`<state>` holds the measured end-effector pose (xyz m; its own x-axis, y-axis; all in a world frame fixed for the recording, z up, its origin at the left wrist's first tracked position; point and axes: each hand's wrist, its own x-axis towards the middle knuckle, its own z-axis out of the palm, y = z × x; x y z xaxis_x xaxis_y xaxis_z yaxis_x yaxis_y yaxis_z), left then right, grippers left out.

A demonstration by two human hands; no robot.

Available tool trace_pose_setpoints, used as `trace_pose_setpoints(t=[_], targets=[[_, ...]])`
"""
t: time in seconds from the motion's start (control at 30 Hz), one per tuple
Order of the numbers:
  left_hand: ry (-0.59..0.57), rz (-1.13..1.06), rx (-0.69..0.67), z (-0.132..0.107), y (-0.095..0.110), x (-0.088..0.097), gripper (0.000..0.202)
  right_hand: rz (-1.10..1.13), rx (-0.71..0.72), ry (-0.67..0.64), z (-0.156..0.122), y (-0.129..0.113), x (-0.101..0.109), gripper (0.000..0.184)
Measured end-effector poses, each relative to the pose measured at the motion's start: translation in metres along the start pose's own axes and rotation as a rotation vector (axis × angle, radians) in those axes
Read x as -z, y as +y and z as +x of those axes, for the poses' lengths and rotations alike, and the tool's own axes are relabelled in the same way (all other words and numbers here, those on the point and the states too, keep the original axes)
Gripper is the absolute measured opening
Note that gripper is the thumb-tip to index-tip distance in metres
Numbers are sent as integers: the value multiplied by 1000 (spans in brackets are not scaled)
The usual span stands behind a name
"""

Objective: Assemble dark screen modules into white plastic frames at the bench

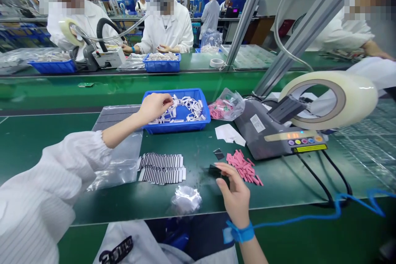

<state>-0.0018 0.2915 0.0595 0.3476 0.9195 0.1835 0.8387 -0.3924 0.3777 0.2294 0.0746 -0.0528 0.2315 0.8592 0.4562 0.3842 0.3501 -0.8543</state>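
grey plastic tape dispenser (262,144) has white sticker (257,123) & yellow strip (309,148), print too small to read; lit orange digits (293,135) unclear, w/ row of coloured round btns (304,142) below. big glossy clear tape roll (359,97) on it. dark lettering (116,251) on pale clothing (133,233), can't make out.

l. hand (154,105) over blue plastic tray (176,127), fingers bent, tips close together by small white parts (193,108); can't tell if pinching one. r. hand (235,194): thumb & forefinger apart, at thin dark piece (215,170), blurry, can't tell if gripped. blue strap (244,234) on r. wrist. loose pink strips (243,167) just beside r. hand; flat dark/white pcs (161,169) in 2 overlapping rows, crinkly clear plastic (186,200) nr bench edge (154,220).
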Motion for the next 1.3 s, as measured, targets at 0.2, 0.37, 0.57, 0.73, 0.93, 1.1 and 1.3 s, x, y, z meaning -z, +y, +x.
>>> trace_pose_setpoints(t=[0.2, 0.37, 0.57, 0.73, 0.93, 1.1, 1.3], targets=[[-257, -568, 12, -59, 42, -4, 23, 27, 47, 123, 0, -25, -1, 20], [-313, -969, 55, -135, 96, -19, 26, 139, -16, 220, -8, -73, -12, 21], [-129, -1614, 398, -195, 134, -41, 29, 205, 109, 381, -42, -94, -26, 27], [-202, -1502, 233, -227, 132, -42, 15, 151, 147, 241, -47, -98, -10, 31], [-65, -1111, 35, -246, 117, -32, 40, -66, 227, -41, -28, -119, 6, 27], [73, -985, -13, -247, 113, -31, 33, -148, 288, -127, -24, -126, 2, 28], [113, -901, -47, -249, 109, -31, 24, -157, 324, -183, -25, -127, 7, 29]])
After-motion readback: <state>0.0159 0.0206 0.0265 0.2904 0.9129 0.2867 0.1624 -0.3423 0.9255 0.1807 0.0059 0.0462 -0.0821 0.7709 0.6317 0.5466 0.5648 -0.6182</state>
